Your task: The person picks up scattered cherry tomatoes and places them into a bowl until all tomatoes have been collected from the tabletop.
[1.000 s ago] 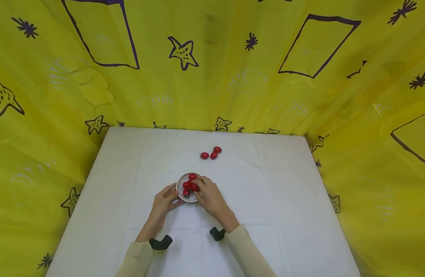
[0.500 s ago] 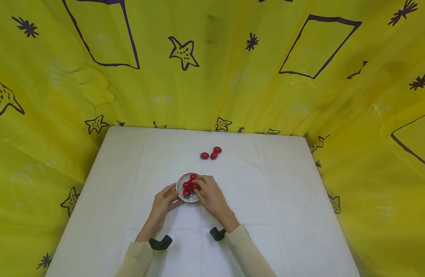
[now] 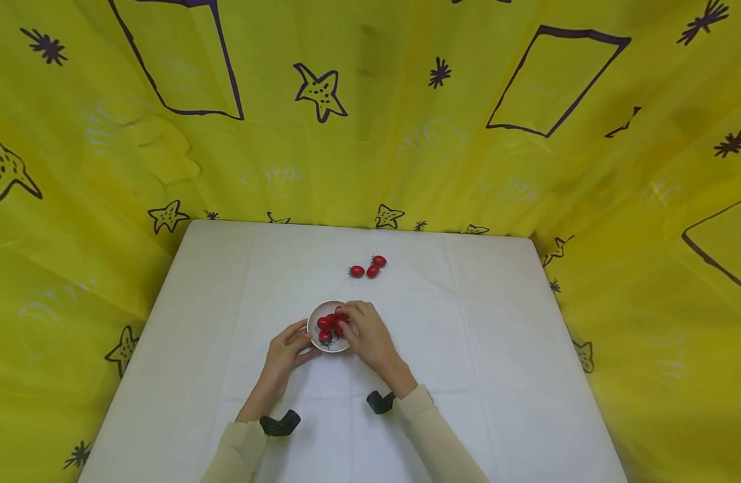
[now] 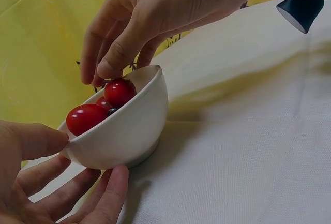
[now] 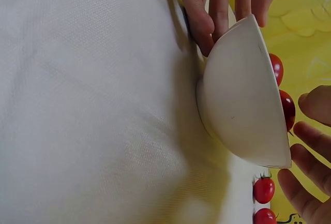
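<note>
The white bowl (image 4: 129, 133) is taken as the reference point. It sits on the cloth-covered counter (image 3: 497, 322) in front of the person, and red tomatoes (image 4: 120, 92) lie inside it, at least four showing. Beyond the bowl and slightly to its right, three loose tomatoes (image 3: 373, 271) lie close together on the counter. Farther behind the bowl, past the counter's back edge, a yellow curtain (image 3: 358, 147) hangs and also closes off both sides.

At the bowl's left side, the left hand (image 3: 287, 350) grips the wall, thumb at the rim and fingertips lower down. At its right side, the right hand (image 3: 370, 337) arches over the rim, fingers bent and spread apart, thumb just beside a tomato; nothing is seen pinched. This hand obstructs the overhead view of the bowl's right part and some of its contents. Nearer the person than the bowl, a dark left wrist fitting (image 3: 281, 423) and a dark right wrist fitting (image 3: 380, 402) project inward beside pale sleeves (image 3: 234, 446).

Materials: the bowl is smooth and rounded, with a narrower foot. The tomatoes are small, oval and glossy, several bearing green stalk ends. The counter's white covering has a fine weave and creases. The curtain is thin and rippled, printed with dark-outlined starfish and four-sided shapes.
</note>
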Motion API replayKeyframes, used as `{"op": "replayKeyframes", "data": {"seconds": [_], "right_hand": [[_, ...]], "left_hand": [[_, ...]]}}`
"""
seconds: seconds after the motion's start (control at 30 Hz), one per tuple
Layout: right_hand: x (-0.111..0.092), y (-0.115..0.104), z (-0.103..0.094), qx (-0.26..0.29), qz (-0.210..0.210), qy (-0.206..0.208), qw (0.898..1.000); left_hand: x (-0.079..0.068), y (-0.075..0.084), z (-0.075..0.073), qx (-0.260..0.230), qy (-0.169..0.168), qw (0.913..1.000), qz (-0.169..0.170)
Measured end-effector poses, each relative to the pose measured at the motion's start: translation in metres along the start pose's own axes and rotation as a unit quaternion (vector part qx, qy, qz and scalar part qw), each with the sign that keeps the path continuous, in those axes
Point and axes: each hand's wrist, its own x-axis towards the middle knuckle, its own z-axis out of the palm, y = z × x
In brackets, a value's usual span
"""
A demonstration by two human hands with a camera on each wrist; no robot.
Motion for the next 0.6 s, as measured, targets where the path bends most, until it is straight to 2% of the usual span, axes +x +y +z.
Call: {"op": "replayKeyframes", "data": {"seconds": [0.4,0.6], "right_hand": [[0.012,0.005,-0.003,0.002,0.002,0.009,1.0],[0.019,0.008,-0.006,0.004,0.016,0.013,1.0]], "left_hand": [[-0.002,0.001,-0.001,0.004,-0.005,1.0,-0.001],[-0.001,0.001,-0.001,0.001,-0.002,1.0,-0.003]]}}
